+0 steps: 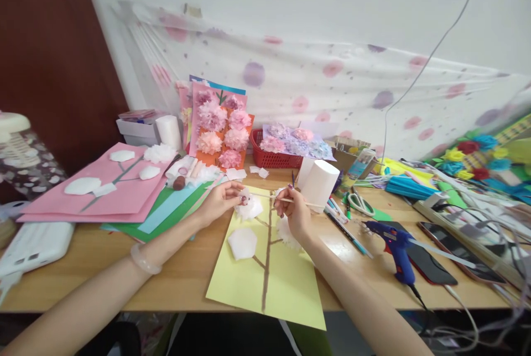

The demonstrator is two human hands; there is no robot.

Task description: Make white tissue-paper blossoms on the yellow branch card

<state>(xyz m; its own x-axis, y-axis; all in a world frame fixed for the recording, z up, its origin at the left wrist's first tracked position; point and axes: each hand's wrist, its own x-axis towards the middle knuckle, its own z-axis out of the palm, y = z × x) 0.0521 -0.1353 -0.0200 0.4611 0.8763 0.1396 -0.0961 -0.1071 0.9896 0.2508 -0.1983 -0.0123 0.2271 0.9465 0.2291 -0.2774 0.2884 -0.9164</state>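
My left hand (227, 199) is closed in a pinch at the upper left of a yellow card (290, 289). Its fingertips overlap a white tissue paper flower (249, 209), so what they grip is hard to make out. In my right hand (295, 209) is a thin pale stick (314, 205), held nearly level between the fingers and pointing towards the left hand. The card bears a drawn brown stem (267, 256) with side twigs. A flat white paper shape (243, 244) lies at a left twig, and another white flower (287, 233) is partly hidden beneath my right hand.
A white paper roll (323, 179) stands just beyond my right hand. To the right lie a blue glue gun (394, 242), phones (427, 254) and cables. Pink cards (120, 201) with white shapes are at left; a red basket (274, 158) is behind.
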